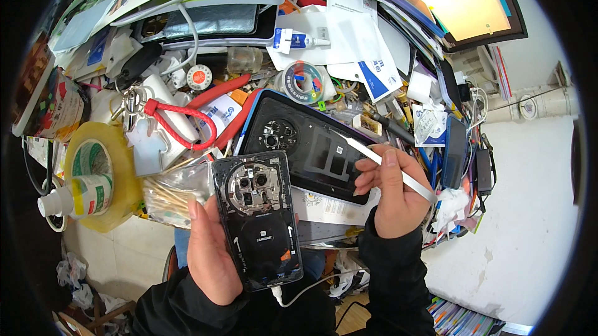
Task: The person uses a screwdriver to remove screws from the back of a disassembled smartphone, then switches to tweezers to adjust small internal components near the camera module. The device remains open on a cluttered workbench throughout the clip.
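My left hand (pixel 210 255) holds an opened black phone (pixel 258 217) with its back off; the round camera module and a circular coil show. A white cable (pixel 293 295) hangs from its lower end. My right hand (pixel 393 193) grips a thin white flat tool (pixel 374 156) between thumb and fingers. The tool's tip reaches up-left over the detached black back cover (pixel 311 146), which lies on the cluttered desk just beyond the phone.
A large yellow tape roll (pixel 128 171) with a white bottle (pixel 75 198) lies at the left, beside a bag of cotton swabs (pixel 171 196). Behind are a red braided key strap (pixel 180 127), a small tube (pixel 299 40), papers and a lit monitor (pixel 464 0). Black adapters (pixel 455 152) sit at the right.
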The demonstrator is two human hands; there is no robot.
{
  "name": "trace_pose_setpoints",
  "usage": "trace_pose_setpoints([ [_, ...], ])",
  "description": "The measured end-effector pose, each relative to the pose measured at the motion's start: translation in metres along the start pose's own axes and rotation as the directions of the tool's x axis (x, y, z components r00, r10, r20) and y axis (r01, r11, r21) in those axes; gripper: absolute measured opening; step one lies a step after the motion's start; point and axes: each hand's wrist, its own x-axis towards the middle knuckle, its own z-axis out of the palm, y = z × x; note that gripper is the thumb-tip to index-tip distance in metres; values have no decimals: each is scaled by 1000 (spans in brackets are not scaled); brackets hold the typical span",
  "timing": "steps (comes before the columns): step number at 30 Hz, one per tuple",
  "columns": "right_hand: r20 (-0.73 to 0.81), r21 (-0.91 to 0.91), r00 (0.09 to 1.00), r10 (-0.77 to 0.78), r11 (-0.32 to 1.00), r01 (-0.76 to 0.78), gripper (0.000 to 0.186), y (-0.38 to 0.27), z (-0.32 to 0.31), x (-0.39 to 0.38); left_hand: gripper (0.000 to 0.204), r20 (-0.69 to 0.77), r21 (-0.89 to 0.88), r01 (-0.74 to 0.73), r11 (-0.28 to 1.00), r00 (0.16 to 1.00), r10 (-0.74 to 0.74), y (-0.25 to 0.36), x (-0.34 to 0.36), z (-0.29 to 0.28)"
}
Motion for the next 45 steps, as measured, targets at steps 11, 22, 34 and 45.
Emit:
trace_pose_setpoints([
  [11,262,232,959,-111,972,50,29,-7,-3,-28,84,24,34,-11,999,1000,11,0,1,-1],
  [22,413,19,867,-280,954,299,18,-7,5,-30,83,-2,31,-8,999,1000,8,2,0,1],
  [34,405,-40,873,-272,949,314,20,-7,5,-31,83,7,46,-7,999,1000,6,2,0,0],
  [45,411,-30,867,-281,946,321,18,-7,5,-31,83,-11,11,13,1000,1000,-13,2,-1,1],
])
